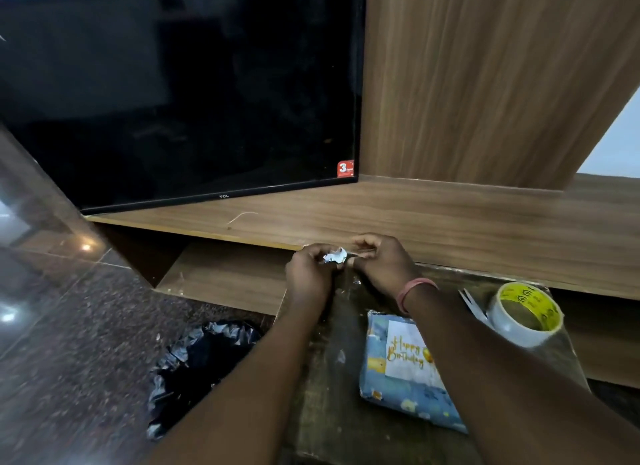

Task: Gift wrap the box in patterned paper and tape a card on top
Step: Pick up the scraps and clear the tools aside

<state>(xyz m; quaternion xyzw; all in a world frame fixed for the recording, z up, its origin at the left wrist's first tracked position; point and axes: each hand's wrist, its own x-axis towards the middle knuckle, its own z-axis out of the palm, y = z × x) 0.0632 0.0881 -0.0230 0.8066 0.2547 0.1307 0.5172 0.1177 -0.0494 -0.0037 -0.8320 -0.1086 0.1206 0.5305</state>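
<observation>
The box (405,392), wrapped in blue patterned paper, lies on the table (325,412) at the lower right, partly under my right forearm. A white "Happy Birthday" card (408,353) lies on top of it. Both hands are raised over the table's far edge. My left hand (308,274) and my right hand (381,260) together pinch a small crumpled scrap of paper or tape (335,256) between their fingertips. A roll of clear tape (524,312) with a yellow core stands on the table to the right of the box.
A black television (180,94) stands on a wooden shelf (450,229) behind the table. A bin lined with a black bag (204,364) sits on the granite floor (69,343) left of the table. A paper offcut (472,303) lies beside the tape roll.
</observation>
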